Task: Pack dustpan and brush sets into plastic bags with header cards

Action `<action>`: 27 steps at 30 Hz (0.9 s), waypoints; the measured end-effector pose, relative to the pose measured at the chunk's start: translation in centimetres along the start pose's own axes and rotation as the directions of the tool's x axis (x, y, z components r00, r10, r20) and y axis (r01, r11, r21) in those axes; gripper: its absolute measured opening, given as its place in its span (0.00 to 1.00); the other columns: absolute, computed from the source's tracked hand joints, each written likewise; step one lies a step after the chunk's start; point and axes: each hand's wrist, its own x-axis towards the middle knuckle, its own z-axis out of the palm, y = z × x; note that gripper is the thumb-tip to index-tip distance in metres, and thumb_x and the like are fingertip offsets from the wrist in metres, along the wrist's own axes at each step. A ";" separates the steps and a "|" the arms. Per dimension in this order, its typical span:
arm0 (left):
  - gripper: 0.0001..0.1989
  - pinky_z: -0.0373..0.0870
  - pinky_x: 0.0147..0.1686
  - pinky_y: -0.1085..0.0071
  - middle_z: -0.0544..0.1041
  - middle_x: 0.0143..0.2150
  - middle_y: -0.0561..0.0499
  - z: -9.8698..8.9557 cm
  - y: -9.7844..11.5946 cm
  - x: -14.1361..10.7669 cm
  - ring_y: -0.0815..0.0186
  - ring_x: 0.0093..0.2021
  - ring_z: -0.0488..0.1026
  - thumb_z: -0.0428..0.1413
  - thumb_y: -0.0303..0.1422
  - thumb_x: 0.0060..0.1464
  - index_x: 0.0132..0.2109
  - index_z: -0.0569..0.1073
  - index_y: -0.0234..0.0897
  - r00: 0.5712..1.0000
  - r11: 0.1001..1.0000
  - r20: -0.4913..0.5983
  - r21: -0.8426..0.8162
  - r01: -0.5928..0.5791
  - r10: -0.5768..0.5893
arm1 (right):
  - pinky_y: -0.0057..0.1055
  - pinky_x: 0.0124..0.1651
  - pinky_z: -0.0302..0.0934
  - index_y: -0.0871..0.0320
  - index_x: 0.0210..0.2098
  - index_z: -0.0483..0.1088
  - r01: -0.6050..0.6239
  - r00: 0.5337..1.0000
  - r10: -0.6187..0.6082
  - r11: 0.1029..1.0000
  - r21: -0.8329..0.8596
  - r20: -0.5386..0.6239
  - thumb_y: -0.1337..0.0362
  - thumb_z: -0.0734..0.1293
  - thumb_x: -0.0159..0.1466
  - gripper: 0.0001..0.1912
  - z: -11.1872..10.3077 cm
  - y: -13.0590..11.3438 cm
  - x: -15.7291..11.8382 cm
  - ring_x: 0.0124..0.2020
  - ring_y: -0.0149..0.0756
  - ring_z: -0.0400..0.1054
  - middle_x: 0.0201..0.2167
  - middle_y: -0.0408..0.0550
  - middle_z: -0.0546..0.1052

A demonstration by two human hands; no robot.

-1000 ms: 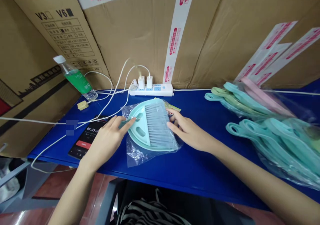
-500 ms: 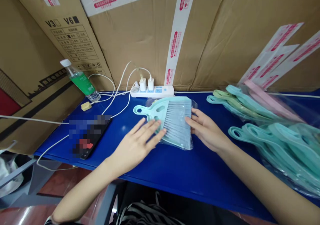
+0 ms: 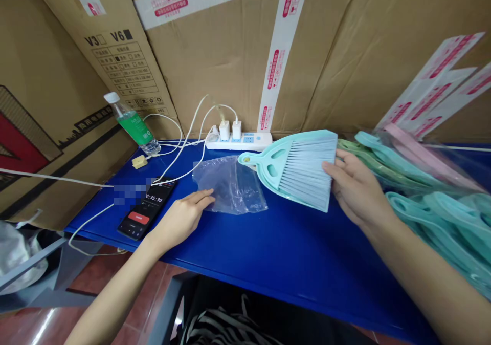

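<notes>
My right hand [image 3: 356, 191] grips the bristle end of a light-blue dustpan and brush set [image 3: 274, 166], the brush nested in the pan. Raised over the table, the set has its looped handle pointing left. A clear plastic bag [image 3: 233, 189] lies flat and wrinkled on the blue table, left of the pan. My left hand [image 3: 187, 212] is closed at the bag's lower left edge, fingers together on the film.
At the right lie bagged dustpan sets [image 3: 441, 222] in blue, green and pink. A power strip [image 3: 251, 141] with chargers and cables sits at the back. A water bottle [image 3: 134, 125] and a phone [image 3: 143, 214] are at the left. Cardboard boxes [image 3: 230, 53] stand behind.
The dustpan and brush set has come out of the bag, moving right and up in my right hand. The bag stays at my left hand, which has moved left and closed.
</notes>
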 end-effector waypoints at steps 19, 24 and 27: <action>0.26 0.73 0.57 0.60 0.76 0.57 0.39 -1.2 -1.5 -1.2 0.55 0.59 0.72 0.40 0.16 0.60 0.58 0.73 0.31 0.973 0.940 -0.229 0.332 0.082 -0.004 | 0.48 0.45 0.72 0.51 0.35 0.64 0.143 0.990 -0.143 0.989 0.034 -0.006 0.55 0.77 0.41 0.26 0.6 -0.7 -0.9 0.53 0.52 0.72 0.45 0.52 0.80; 0.23 0.69 0.62 0.58 0.75 0.59 0.43 -1.8 -1.7 -1.8 0.56 0.62 0.68 0.43 0.20 0.65 0.62 0.69 0.38 0.958 0.948 -0.246 0.310 -0.065 0.146 | 0.48 0.45 0.72 0.51 0.34 0.63 0.152 0.988 -0.151 0.987 0.049 -0.032 0.53 0.77 0.40 0.27 0.7 -0.9 -1.1 0.53 0.52 0.72 0.45 0.53 0.80; 0.26 0.69 0.61 0.59 0.74 0.59 0.44 -2.0 -1.8 -2.1 0.56 0.62 0.67 0.44 0.20 0.65 0.67 0.61 0.41 0.938 0.939 -0.287 0.332 -0.092 0.194 | 0.48 0.43 0.73 0.51 0.37 0.63 0.175 0.985 -0.174 0.984 0.042 -0.020 0.51 0.76 0.43 0.27 0.4 -0.6 -0.9 0.51 0.51 0.74 0.45 0.52 0.80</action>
